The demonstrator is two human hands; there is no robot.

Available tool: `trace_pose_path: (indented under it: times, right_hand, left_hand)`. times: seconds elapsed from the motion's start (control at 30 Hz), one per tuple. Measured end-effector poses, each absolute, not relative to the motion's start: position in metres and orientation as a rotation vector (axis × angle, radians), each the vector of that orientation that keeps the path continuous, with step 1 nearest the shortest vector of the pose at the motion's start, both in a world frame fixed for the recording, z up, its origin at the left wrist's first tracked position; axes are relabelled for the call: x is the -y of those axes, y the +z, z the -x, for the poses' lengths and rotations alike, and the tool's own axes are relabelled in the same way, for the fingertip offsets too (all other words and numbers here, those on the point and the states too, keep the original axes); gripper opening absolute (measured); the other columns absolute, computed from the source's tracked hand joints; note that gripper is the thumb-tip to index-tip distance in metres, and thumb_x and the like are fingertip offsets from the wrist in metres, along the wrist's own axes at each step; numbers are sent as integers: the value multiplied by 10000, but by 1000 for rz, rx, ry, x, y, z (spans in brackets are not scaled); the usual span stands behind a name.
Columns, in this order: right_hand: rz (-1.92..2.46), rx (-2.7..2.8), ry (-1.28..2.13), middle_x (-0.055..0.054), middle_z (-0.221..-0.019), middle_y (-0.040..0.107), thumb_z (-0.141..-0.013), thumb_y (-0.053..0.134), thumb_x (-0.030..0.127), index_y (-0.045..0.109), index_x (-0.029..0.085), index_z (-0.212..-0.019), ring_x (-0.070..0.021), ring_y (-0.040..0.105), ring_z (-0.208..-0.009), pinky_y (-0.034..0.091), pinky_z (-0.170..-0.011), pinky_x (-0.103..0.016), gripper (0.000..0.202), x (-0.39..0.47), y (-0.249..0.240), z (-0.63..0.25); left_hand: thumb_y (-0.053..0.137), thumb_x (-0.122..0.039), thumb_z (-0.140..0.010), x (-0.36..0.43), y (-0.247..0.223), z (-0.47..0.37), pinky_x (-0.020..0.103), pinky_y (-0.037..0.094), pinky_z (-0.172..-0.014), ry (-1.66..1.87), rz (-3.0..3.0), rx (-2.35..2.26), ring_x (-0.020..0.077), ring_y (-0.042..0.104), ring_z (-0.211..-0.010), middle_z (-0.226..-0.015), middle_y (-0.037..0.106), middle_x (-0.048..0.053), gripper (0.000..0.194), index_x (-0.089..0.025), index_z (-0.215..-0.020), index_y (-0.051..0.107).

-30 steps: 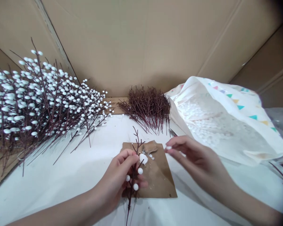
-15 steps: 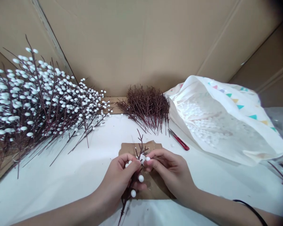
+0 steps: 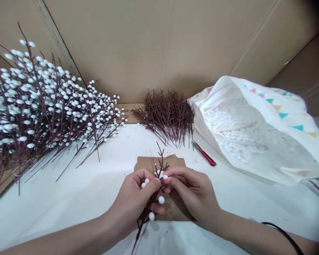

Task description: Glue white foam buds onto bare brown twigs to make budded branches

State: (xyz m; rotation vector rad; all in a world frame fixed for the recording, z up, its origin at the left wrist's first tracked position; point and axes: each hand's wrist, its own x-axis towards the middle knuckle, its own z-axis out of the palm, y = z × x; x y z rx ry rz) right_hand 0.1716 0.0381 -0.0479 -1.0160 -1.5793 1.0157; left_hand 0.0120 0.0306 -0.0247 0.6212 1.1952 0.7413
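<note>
My left hand (image 3: 139, 193) is closed around a dark brown artificial twig (image 3: 141, 228), which slants up from the table's near side. Some white balls sit on its side shoots, one of them a white berry (image 3: 161, 200) below my fingers. Between thumb and forefinger, my right hand (image 3: 192, 191) pinches a single white foam berry (image 3: 165, 176), close against the twig's upper shoots. Whether that berry touches a shoot tip is hard to see. Under both hands lies a piece of brown cardboard (image 3: 175, 209), with a few white balls partly hidden behind the fingers.
Many berry-covered twigs (image 3: 55, 102) are heaped at the left. A bundle of bare brown twigs (image 3: 167, 117) lies at the back centre. A red-handled cutter (image 3: 207, 157) rests beside an open white bag (image 3: 271, 152) of white balls. Cardboard walls (image 3: 154, 46) stand behind.
The view has shifted slightly. My right hand has brought its white berry a little closer to the twig's shoots; my left hand keeps its hold on the twig.
</note>
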Motion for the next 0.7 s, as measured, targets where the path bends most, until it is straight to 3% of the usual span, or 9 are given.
trace_pose_path:
  times: [0.17,0.7]
  right_hand:
    - [1005,1691,900,23,-677,666,-890,558,156,655,195,-858,-86,639,-567,499,-580,-182,109,-39,-46,-173]
    - [912,1772,826,25,-719,671,-889,535,74,667,223,-881,-91,645,-676,515,-656,-182,200,-38,-46,-174]
  left_hand:
    - [687,-343,-777,-30,-26,-11,192,506,-458,764,-649,-1182,92,619,-444,-608,660,-21,245,-187,-731,504]
    - [697,-351,-769,-30,-27,-11,199,530,-479,772,-658,-1138,81,597,-473,-668,683,8,247,-178,-739,523]
